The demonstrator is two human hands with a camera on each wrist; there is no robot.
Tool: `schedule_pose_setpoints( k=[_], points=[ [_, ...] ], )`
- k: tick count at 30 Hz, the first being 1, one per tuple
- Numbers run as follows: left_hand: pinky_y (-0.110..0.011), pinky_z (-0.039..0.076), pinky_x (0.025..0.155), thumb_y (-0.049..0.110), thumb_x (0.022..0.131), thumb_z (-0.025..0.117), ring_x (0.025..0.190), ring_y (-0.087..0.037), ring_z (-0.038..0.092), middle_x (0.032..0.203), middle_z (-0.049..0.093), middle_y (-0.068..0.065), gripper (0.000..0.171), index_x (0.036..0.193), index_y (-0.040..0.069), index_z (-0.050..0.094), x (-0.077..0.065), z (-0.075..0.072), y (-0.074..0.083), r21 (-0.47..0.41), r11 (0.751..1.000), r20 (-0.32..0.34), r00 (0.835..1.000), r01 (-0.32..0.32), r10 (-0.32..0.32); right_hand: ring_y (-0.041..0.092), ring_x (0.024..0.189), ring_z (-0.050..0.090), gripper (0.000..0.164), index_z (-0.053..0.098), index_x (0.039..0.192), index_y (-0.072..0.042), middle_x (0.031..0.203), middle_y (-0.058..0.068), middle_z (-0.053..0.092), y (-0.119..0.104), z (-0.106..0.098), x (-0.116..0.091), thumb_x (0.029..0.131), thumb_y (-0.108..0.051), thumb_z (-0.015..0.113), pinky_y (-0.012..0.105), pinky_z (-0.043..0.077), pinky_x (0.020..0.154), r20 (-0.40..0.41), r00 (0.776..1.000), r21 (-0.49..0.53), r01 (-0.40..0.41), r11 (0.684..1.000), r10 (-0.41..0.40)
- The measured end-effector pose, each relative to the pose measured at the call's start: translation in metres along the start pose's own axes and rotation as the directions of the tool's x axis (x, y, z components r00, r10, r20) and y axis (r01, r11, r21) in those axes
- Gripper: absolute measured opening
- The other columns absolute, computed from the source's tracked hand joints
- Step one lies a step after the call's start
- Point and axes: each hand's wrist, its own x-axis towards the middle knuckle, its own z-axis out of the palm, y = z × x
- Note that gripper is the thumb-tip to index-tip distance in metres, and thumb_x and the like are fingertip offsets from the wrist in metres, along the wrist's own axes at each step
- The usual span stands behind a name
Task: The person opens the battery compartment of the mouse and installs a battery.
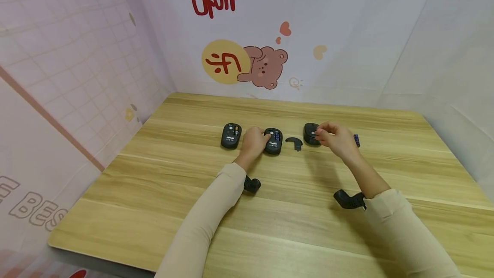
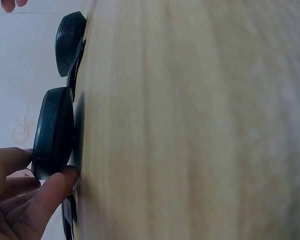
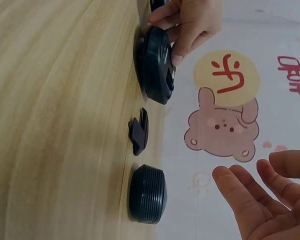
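My left hand (image 1: 252, 141) grips the edge of an upside-down black computer mouse (image 1: 273, 147), thumb on one face and fingers on the other in the left wrist view. The mouse's battery bay is uncovered, with a blue battery (image 1: 277, 135) in it. Just right of it lies a loose black battery cover (image 1: 296, 143). Farther right, a second black mouse (image 1: 310, 135) sits beside my right hand (image 1: 339, 141). That hand is raised above the table with loosely bent fingers and holds nothing, as the right wrist view shows.
To the left of my left hand, another upturned mouse (image 1: 227, 140) shows a yellow-and-black battery in its bay. A blue battery (image 1: 356, 140) lies beyond my right hand. Black wrist devices (image 1: 252, 185) stick out by both sleeves. A printed fabric wall (image 1: 339, 80) stands behind the wooden table (image 1: 285, 235).
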Motion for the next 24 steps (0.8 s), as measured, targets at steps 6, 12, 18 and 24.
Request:
schedule_pose_setpoints(
  k=[6,12,18,24],
  points=[
    [-0.035,0.053,0.087,0.026,0.091,0.065,0.11,-0.023,0.059,0.117,0.065,-0.008,0.032,0.116,0.006,0.068,-0.001,-0.001,0.0,0.002,1.0,0.003,1.0,0.011,-0.011,0.039,0.11,0.057,0.035,0.051,0.122,0.008,0.124,0.026,0.054,0.008,-0.005,0.004,0.1,-0.02,0.048,0.036,0.052,0.088,0.005,1.0,-0.006,-0.021,1.0,0.021],
    [-0.035,0.052,0.089,0.027,0.092,0.064,0.112,-0.023,0.058,0.118,0.065,-0.008,0.033,0.117,0.005,0.067,-0.003,-0.003,-0.002,0.002,1.0,0.005,1.0,-0.004,0.004,0.038,0.108,0.058,0.035,0.053,0.121,0.008,0.122,0.026,0.055,0.02,-0.011,0.01,0.1,-0.019,0.048,0.034,0.054,0.085,0.013,0.999,-0.066,-0.036,0.997,0.037],
    [-0.034,0.051,0.091,0.028,0.093,0.063,0.113,-0.022,0.058,0.119,0.064,-0.006,0.034,0.119,0.006,0.066,-0.004,-0.011,-0.001,0.032,0.999,-0.005,1.0,-0.021,0.022,0.04,0.105,0.057,0.033,0.054,0.121,0.006,0.12,0.027,0.055,0.026,-0.017,0.017,0.098,-0.018,0.052,0.047,0.053,0.085,0.053,0.998,-0.214,-0.033,0.976,0.045],
    [-0.033,0.053,0.088,0.033,0.096,0.057,0.111,-0.02,0.059,0.118,0.065,-0.003,0.036,0.12,0.009,0.066,-0.007,-0.021,0.011,0.146,0.984,-0.066,0.991,-0.106,0.117,0.049,0.117,0.043,0.047,0.046,0.13,0.009,0.13,0.034,0.045,0.036,-0.017,0.029,0.093,-0.015,0.06,0.058,0.045,0.089,0.119,0.991,-0.336,-0.012,0.942,0.055]
  ],
)
